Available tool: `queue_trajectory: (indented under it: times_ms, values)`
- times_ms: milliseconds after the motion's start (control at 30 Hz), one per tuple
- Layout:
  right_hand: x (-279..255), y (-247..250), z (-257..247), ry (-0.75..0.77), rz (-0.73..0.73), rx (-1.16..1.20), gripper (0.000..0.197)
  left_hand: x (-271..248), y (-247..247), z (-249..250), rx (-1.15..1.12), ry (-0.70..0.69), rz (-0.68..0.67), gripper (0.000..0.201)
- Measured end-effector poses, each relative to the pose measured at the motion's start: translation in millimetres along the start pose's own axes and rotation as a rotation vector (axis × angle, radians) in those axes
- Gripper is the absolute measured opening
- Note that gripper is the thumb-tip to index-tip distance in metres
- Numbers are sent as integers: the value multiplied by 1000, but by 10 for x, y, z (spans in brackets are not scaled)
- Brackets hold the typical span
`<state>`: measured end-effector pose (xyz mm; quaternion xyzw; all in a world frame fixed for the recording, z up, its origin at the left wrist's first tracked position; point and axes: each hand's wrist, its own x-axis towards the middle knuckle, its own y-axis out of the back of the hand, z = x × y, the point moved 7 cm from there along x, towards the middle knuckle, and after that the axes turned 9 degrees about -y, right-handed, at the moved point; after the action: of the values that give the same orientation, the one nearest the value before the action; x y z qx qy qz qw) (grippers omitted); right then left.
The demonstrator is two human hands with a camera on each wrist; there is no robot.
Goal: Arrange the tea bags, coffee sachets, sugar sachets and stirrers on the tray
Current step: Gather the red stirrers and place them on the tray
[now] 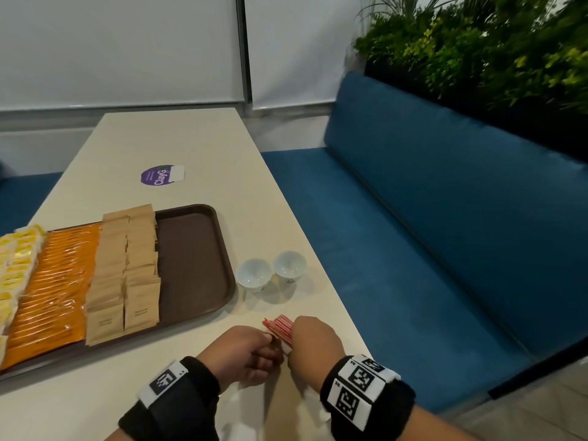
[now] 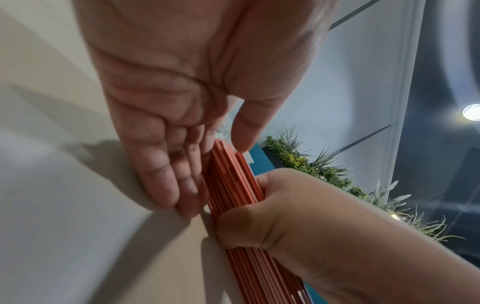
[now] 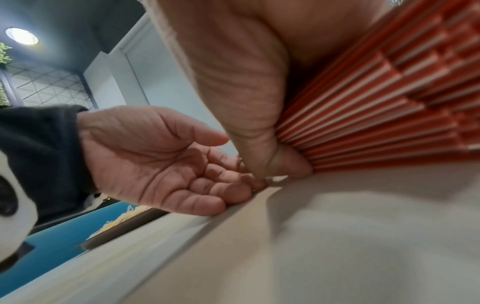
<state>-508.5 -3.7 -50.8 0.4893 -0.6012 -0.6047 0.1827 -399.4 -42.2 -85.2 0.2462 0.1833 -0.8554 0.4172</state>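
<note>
On the tray [image 1: 194, 259], from 9 o'clock toward 3 o'clock, lie yellow tea bags [image 1: 16, 265], orange sachets [image 1: 57, 281] and brown paper sachets [image 1: 127, 268]; the tray's 3 o'clock section is bare. Two white cups [image 1: 270, 273] stand on the counter [image 1: 178, 144] just beside the tray.

The bundle of red-and-white stirrers [image 1: 280, 327] rests on the counter at 6 o'clock, near the tray's corner. The left hand [image 1: 245, 354] is unclenched, fingers straight against the bundle's side. The right hand [image 1: 313, 342] is clamped around the bundle.

Step in hand, as judged: squaring the stirrers. Tap the ends level, grip mid-length, then lay the bundle parallel to the sachet rows in the bare section.

The left wrist view shows uneven stirrer ends beside the left thumb. The right wrist view shows the bundle fanning out. The head view shows neither, but alone shows the tray layout.
</note>
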Motion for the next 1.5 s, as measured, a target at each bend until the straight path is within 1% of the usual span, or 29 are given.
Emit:
queue_trajectory:
  times_ms: [100, 333, 533, 600, 700, 733, 800, 833, 1000, 1067, 1133, 1267, 1433, 1500]
  values:
    - [29, -1, 22, -31, 2, 10, 20, 5, 1, -3, 6, 0, -3, 21]
    - [50, -23, -24, 3, 3, -92, 21, 9, 84, -30, 43, -19, -18, 24]
    - [2, -10, -96, 44, 18, -94, 16, -23, 164, -52, 2, -20, -57, 21]
    - [-14, 7, -102, 50, 16, -94, 5, -30, 192, -62, -22, -18, -65, 17]
    - [6, -2, -61, 17, 10, -95, 32, -41, 182, -60, -68, -14, -97, 11]
    - [9, -8, -61, 19, 8, -88, 33, -42, 175, -59, -65, -19, -103, 10]
    - [5, -16, -77, 26, 5, -87, 17, -50, 152, -54, -69, -28, -121, 9]
    - [-2, -24, -87, 29, 4, -96, 13, -52, 148, -54, -72, -32, -128, 9]
    - [11, -58, -100, 37, 19, -147, 17, -73, 173, -58, -47, -42, -146, 13]
    - [19, -54, -108, 37, 24, -144, 7, -82, 198, -58, -32, -46, -146, 11]
    - [29, -42, -102, 20, 30, -111, 18, -95, 236, -60, -3, -54, -130, 8]
    - [24, 5, -103, 24, 25, -41, 14, -134, 339, -76, 45, -62, -67, 11]
    - [51, -9, -103, 9, -3, -100, 12, -164, 374, -72, 50, -67, -55, 14]
    - [60, -22, -97, -1, -8, -125, 16, -174, 377, -74, 51, -62, -57, 13]
